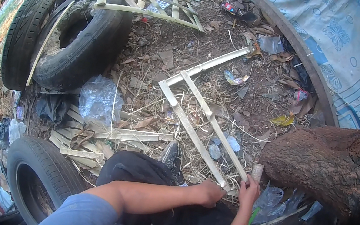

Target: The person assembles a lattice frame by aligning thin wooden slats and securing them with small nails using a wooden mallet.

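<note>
Three pale split-bamboo strips are joined into an angular frame over the littered ground. The far crosspiece (216, 63) slants up to the right. From it, a left strip (193, 133) and a right strip (217, 128) run back toward me, side by side. My left hand (209, 193) is closed at the near end of the left strip, its fingertips partly hidden. My right hand (250, 192) grips the near end of the right strip. Just beyond its fingers rises a short brown cylindrical piece (256, 172); whether I hold it too is unclear.
A bamboo lattice (146, 12) rests by the old tyres (105, 49) at the far left. Another tyre (29, 173) is near my left side. Cut bamboo pieces (134, 135) lie by my shoe (171, 158). A thick trunk (323, 159) and blue patterned sheet (342, 39) border the right.
</note>
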The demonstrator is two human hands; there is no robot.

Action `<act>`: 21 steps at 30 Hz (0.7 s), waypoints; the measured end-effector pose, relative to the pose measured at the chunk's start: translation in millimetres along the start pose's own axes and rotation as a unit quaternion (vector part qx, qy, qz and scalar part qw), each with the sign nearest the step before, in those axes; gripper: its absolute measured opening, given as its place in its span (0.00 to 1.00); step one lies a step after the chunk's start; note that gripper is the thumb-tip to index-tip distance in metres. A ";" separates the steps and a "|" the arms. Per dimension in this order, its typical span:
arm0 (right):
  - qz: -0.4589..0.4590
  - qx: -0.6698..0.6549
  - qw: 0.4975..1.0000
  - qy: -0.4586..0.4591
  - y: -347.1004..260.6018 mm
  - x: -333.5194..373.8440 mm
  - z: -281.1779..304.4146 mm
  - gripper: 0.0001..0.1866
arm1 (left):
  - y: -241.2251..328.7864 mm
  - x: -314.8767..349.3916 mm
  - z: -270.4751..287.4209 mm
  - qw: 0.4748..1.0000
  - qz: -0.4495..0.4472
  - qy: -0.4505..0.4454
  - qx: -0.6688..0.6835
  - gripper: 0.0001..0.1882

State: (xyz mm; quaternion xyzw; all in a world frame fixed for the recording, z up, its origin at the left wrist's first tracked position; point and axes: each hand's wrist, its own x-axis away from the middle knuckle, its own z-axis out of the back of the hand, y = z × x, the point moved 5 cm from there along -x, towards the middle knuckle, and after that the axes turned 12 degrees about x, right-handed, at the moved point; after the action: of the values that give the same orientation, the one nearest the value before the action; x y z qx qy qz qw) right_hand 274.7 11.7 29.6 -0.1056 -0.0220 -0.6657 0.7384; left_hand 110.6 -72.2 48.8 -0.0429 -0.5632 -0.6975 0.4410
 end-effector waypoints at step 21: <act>-0.004 0.018 1.000 0.023 5.1 -1.3 -4.2 0.21 | -2.1 -3.3 -4.2 0.996 -0.035 0.083 -0.010 0.29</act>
State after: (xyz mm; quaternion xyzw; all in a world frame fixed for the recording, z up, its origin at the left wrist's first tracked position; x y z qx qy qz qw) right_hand 279.2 12.6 24.6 -0.0769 -0.0177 -0.6702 0.7380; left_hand 113.0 -73.8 43.9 0.0307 -0.5188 -0.7195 0.4607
